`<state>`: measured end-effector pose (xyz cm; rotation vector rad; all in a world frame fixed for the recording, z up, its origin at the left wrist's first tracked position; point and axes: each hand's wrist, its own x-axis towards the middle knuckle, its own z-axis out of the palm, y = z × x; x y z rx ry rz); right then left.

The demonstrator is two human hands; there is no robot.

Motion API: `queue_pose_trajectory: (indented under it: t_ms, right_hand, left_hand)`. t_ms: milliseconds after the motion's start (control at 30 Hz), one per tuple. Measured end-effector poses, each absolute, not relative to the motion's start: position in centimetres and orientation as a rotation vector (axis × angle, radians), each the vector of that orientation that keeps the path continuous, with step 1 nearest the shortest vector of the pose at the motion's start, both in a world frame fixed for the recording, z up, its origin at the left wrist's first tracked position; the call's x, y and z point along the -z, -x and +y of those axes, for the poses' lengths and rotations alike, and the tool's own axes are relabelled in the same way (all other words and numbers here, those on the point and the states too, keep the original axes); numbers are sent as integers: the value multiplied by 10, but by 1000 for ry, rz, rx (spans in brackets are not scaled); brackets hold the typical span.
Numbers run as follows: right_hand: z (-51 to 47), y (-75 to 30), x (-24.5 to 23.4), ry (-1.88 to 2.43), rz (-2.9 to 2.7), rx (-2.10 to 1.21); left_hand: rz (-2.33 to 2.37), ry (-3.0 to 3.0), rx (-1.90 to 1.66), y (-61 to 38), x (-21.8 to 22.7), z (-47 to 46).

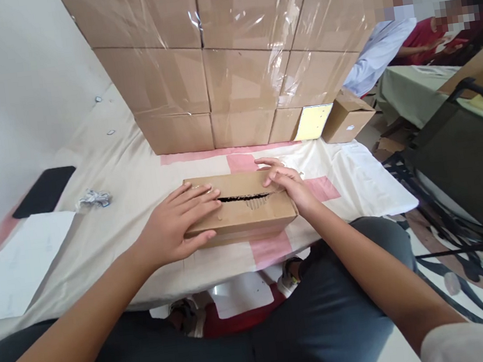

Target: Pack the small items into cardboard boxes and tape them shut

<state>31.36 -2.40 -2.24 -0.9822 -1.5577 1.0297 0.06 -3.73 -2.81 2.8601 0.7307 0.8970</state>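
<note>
We pressed our flat left hand [175,224] and right hand [288,182] on the small box [245,213], both open.

Bright, even light fills the room and seems to come from above and the left, where the white wall [1,87] is nearly washed out. It throws streaks of glare off the clear wrap on the stacked cartons [176,77]. Shadows are faint and soft, just a thin dark rim under the small box [246,218] and the left hand [176,224] on the pale cloth [126,177]. The centre is sharp, but the wide lens bows the edges, so the cartons splay outward, and the people [409,43] at far right are soft and partly pixelated.
</note>
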Motion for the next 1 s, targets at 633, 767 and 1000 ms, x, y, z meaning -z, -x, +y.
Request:
queue_pose_trajectory:
  t_ms: [633, 767, 1000]
  right_hand:
    - [35, -404, 44, 2103, -1127, -896]
    - [39, -405, 45, 2123, -1104, -946]
    - [33, -400, 32, 2144, -1145, -957]
  left_hand:
    - [736, -2960, -841, 3, 33, -34]
    - [730, -2930, -866, 2, 34, -34]
    - [766, -2869, -866, 1, 33, -35]
